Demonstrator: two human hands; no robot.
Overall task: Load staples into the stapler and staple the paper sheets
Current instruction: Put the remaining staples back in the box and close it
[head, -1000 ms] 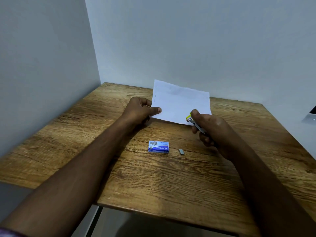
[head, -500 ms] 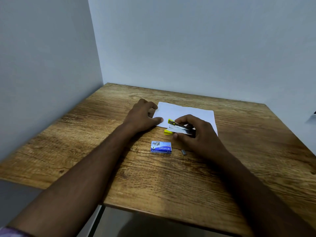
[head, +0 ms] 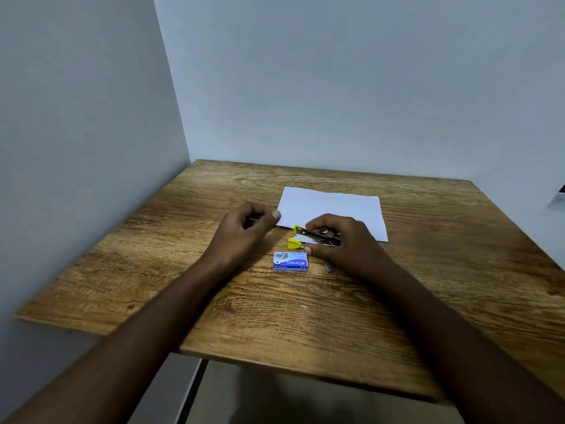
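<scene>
on table (head: 428,270): one stapler (head: 316,238), one staple box (head: 290,261)

Two bare forearms, uncovered from the picture's lower edge up to the wrists. Bare left hand (head: 244,232) and bare right hand (head: 342,240), short plain nails, without rings, watch, bracelet or glove showing.

My left hand (head: 244,232) has let go of the paper (head: 333,211), now flat; my right hand (head: 339,243) has lowered the stapler (head: 312,238).
</scene>
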